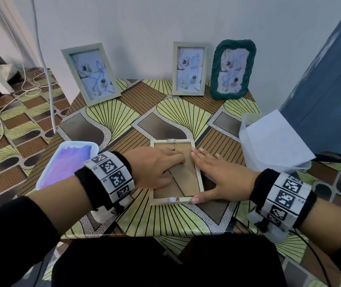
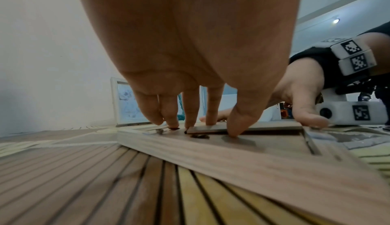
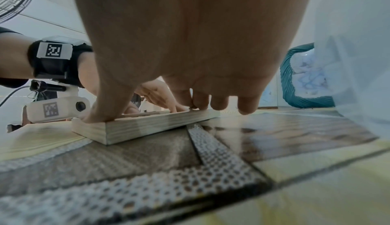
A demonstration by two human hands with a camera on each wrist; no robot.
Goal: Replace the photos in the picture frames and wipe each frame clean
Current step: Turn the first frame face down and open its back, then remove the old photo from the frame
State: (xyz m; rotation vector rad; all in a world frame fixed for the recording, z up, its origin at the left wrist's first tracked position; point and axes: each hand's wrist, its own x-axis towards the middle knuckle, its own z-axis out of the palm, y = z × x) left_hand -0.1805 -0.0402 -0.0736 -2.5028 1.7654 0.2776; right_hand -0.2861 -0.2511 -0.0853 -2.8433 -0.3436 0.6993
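The wooden frame (image 1: 176, 200) lies face down near your edge of the table (image 1: 124, 220), its brown backing (image 1: 183, 183) up, with patterned cloth bare on all four sides of it. To its left sits a white tray (image 1: 47, 179) holding a purple cloth (image 1: 70, 162); to its right, a pale bag (image 1: 273, 139) stands close to your right wrist. Well back against the wall stand three more frames — a grey one (image 1: 66, 65) tilted at left, a second grey one (image 1: 174, 69) and a green one (image 1: 215, 75) side by side. Your left hand (image 1: 155, 168) lies across the backing with straight fingers (image 2: 211, 111) and thumb tip pressing down on it. Your right hand (image 1: 225, 179) is spread wide along the frame's right rail — thumb (image 3: 101, 111) on the near corner, fingertips (image 3: 200, 103) at the far end, gripping nothing.
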